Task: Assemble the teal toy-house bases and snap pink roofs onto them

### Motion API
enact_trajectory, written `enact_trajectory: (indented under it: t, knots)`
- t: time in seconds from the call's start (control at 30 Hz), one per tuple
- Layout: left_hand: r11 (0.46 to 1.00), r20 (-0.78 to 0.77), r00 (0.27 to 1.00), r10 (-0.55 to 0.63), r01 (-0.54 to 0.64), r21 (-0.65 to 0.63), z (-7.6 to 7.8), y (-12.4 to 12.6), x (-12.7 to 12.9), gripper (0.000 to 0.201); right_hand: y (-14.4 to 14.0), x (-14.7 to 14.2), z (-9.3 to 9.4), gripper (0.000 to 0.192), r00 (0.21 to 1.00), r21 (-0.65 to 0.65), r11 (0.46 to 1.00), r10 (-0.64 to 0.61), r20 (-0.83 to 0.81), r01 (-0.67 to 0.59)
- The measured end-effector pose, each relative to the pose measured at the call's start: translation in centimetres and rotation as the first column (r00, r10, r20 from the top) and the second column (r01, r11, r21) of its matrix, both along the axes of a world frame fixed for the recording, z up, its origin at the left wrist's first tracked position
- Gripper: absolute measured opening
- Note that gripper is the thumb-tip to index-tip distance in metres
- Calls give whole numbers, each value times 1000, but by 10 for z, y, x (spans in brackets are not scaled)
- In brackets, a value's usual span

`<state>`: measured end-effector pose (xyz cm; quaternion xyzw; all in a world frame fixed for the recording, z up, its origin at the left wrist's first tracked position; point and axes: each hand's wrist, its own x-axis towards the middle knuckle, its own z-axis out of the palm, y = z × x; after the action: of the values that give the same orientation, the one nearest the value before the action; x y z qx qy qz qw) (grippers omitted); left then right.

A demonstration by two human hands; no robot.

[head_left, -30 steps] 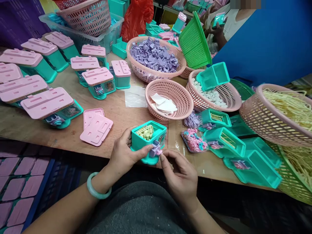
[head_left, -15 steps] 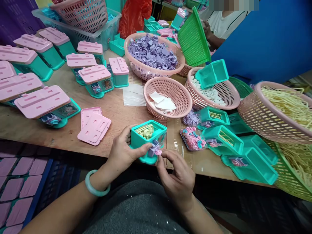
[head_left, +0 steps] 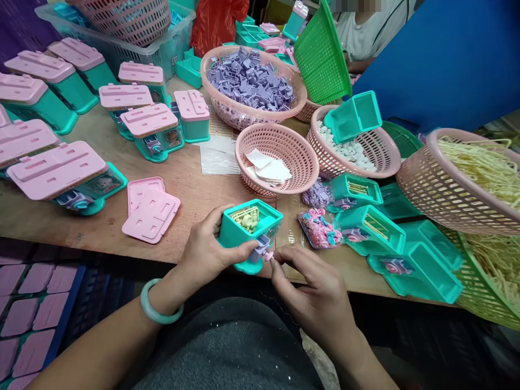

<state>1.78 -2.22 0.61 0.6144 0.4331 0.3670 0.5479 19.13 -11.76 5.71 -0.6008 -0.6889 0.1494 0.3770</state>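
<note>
Right now the left hand (head_left: 205, 249) is wrapped around an open teal plastic box (head_left: 247, 230) at the table's near edge, low in the middle of the frame. The right hand (head_left: 314, 290) pinches a tiny pink plastic knob (head_left: 268, 255) with its fingertips, right against the box's purple front. The knob looks almost on, but the box has no lid yet. Two loose pink plastic lids (head_left: 150, 210) lie to the left. About nine finished boxes with pink lids (head_left: 57, 173) fill the upper left. Four open teal boxes (head_left: 368, 230) wait at the right. I count five pink baskets (head_left: 276, 160).
</note>
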Motion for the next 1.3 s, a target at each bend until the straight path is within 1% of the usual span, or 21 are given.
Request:
enact_trajectory:
  t: [0.13,0.37,0.5,0.63,0.7,0.8,0.9,0.97,1.0,1.1,1.13,1.2,1.3]
  knots:
    - [998,-15,1000,7,-8,-63,1,2,0,60,0,0,-3,13,998,-10,1000,-30,-46,30]
    - [999,-38,999,-1,-1,-53,4,2,0,61,3,-1,-3,11,999,-33,999,9,-48,-10]
    - [1000,-33,999,-18,18,-12,1,1,0,61,2,0,-1,12,1000,-20,1000,12,4,-12]
    - [998,-43,998,-35,37,45,-2,-1,0,62,-2,-1,2,14,992,-21,1000,18,128,-15]
    - [997,-54,998,-38,42,67,-1,-2,1,62,-3,-1,2,15,987,-30,1000,14,159,-10]
    - [995,-67,997,-39,45,84,3,-1,3,62,-3,0,1,15,994,-31,1000,3,112,1]
    - [998,-79,996,-27,32,59,6,0,5,58,-1,-1,-5,14,999,-26,999,-41,-20,40]
    - [999,-86,996,-17,21,46,7,1,5,57,-2,-3,-10,13,996,7,997,-71,-62,71]
    - [999,-88,996,-14,19,48,7,1,5,57,-2,-5,-13,14,996,39,996,-78,-45,79]
    - [998,-98,995,-14,20,62,5,0,5,58,-6,-10,-19,17,991,175,982,-93,99,75]
    - [997,-102,995,-14,21,69,6,0,5,58,-7,-11,-20,18,986,198,977,-102,133,75]
    - [996,-114,993,-15,25,88,7,-1,6,58,-8,-11,-21,17,987,177,980,-116,113,95]
    - [990,-196,981,0,28,139,10,-2,8,61,-7,-10,-20,15,992,65,990,-128,-12,129]
